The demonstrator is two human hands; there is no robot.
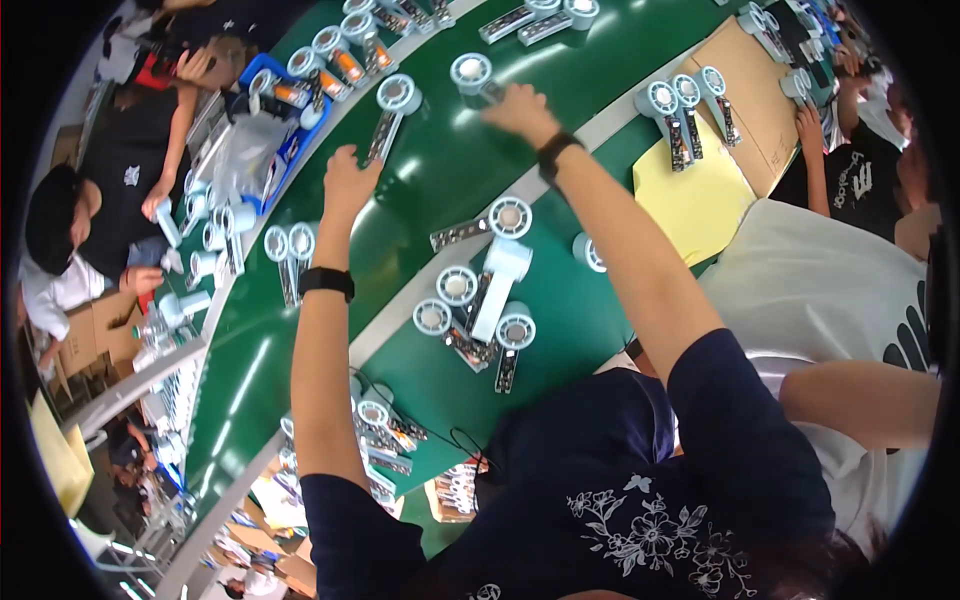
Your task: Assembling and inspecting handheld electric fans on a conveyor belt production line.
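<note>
Both arms reach out over a green conveyor belt (440,135). My left hand (350,187) has its fingers apart. It is close beside the lower end of a light-blue handheld fan (397,95), whose handle lies open with its circuit board showing. My right hand (522,110) has its fingers at the handle end of another light-blue handheld fan (470,71) and seems to pinch it; the fingers partly hide that handle. On the green worktop (570,340) nearer to me lie several more fans, among them one with a closed handle (492,300) and one with an open handle (510,217).
Two fans (290,245) lie on the belt left of my left forearm. A metal rail (400,315) divides belt from worktop. Yellow paper (690,195) and cardboard (750,90) hold fans at right. A blue tray (300,150) stands across the belt, near a co-worker (130,150).
</note>
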